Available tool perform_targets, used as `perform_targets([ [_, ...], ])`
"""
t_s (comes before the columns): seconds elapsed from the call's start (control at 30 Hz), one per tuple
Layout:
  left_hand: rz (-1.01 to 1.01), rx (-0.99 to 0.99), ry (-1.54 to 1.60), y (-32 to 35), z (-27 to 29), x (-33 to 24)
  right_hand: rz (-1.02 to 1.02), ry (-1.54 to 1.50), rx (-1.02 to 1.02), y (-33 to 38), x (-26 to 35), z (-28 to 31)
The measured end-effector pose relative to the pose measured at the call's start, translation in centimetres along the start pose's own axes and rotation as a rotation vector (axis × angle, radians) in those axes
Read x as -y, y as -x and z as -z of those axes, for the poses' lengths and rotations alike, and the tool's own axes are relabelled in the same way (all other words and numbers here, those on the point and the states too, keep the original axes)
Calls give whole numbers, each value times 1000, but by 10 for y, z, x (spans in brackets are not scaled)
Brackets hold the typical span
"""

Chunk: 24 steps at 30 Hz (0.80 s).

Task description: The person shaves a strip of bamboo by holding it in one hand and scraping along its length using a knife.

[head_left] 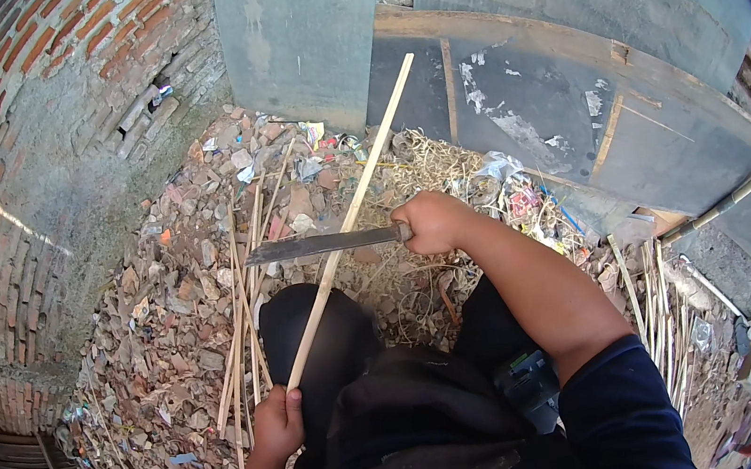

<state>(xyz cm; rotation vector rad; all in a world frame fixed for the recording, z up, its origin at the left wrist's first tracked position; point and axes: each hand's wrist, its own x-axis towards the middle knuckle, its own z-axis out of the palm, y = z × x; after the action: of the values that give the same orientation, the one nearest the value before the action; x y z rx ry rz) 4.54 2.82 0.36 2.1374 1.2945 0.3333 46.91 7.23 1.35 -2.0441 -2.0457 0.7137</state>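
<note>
My left hand (277, 424) is closed round the lower end of a long, pale bamboo strip (358, 201), which slants up and away to the right over my left knee. In my right hand (432, 223) is the handle of a machete (324, 243) with a dark, broad blade pointing left. The blade lies across the strip around its middle; whether its edge bites into the strip cannot be made out. Curly bamboo shavings (429, 170) are heaped on the ground beyond my right hand.
Bundles of thin bamboo strips (239, 338) lie left of my knee, and more strips (659, 316) are at the right. Rubble (150, 359) and litter cover the ground. A brick wall (3, 217) stands left; grey panels (303, 45) close off the far side.
</note>
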Motion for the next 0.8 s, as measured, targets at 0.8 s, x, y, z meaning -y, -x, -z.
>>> perform_targets([
  [0.8, 21, 6, -16, 1, 2, -5, -131, -267, -90, -8, -19, 17],
])
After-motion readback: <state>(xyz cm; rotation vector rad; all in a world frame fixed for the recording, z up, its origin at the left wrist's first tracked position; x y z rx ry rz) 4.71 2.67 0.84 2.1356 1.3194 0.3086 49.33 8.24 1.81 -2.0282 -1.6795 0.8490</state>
